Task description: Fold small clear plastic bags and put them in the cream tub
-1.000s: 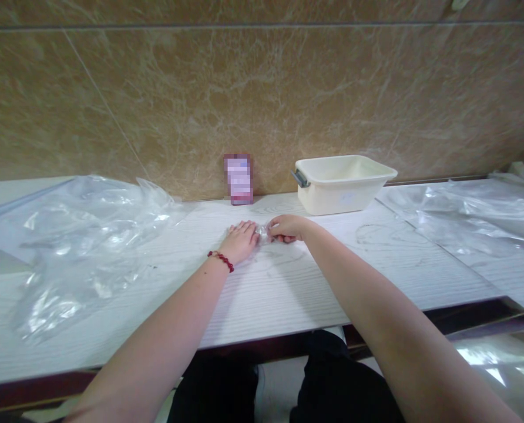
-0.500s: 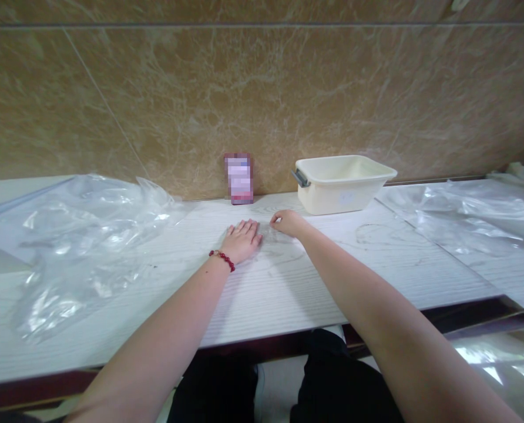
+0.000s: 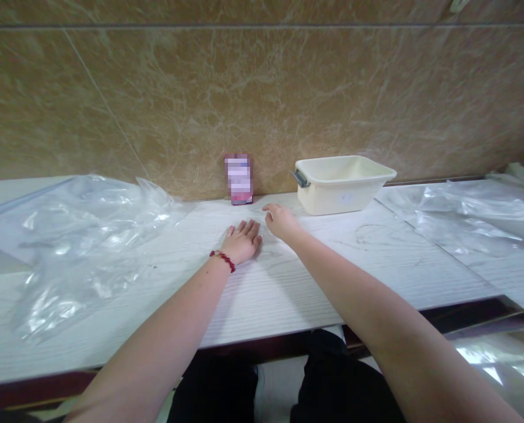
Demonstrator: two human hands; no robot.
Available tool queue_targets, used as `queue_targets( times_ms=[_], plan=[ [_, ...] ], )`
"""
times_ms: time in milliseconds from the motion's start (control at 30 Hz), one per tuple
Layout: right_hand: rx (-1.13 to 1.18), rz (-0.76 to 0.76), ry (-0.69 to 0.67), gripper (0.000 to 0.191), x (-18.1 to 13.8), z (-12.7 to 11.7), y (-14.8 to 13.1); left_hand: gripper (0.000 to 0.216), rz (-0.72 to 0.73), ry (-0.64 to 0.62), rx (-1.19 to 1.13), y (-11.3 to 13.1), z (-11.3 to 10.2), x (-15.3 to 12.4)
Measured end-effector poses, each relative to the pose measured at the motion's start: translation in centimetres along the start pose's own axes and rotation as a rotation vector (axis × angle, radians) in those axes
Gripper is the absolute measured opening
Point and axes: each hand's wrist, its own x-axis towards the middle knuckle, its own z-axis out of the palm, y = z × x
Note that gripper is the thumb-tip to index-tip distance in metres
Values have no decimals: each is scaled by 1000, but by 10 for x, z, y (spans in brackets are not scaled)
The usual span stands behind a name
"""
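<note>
My left hand (image 3: 243, 241), with a red bead bracelet (image 3: 222, 258) at the wrist, lies palm down on the white wood-grain table (image 3: 262, 305), fingers spread. Just to its right and a little farther away is my right hand (image 3: 281, 221). Its thumb and forefinger are apart and point left; I see nothing held between them. Faint marks or something thin and clear lie between the hands, too indistinct to name. A phone-like object (image 3: 239, 179), its front blurred, leans upright against the wall beyond my hands.
A cream plastic tub (image 3: 341, 194) with a grey handle clip stands against the wall at right. Crumpled clear plastic (image 3: 90, 235) covers the table's left side, and more clear plastic (image 3: 469, 214) lies at far right. The marbled wall (image 3: 262, 94) bounds the back.
My right hand has shifted slightly left and away from me, and its pinched thumb and forefinger have come apart. My left hand stays nearly in place.
</note>
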Motion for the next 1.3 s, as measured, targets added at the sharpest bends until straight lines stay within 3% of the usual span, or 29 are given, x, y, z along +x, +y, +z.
queue_targets(
  times_ms=[133, 233, 667, 1067, 1300],
  plan=[
    [123, -108, -129, 38, -12, 15, -35, 53, -4, -57, 50, -1, 3, 2],
    [99, -117, -194, 41, -18, 25, -46, 60, 24, -57, 81, -2, 5, 5],
    [-29, -49, -264, 48, -14, 36, -30, 56, 11, -44, 0, -10, 7, 4],
    [-210, 11, -325, 52, -18, 35, -20, 50, -288, -177, -123, -13, -7, -4],
    [-254, 129, -431, 51, -19, 25, -18, 50, -463, -204, -64, -40, -10, -11]
  ],
)
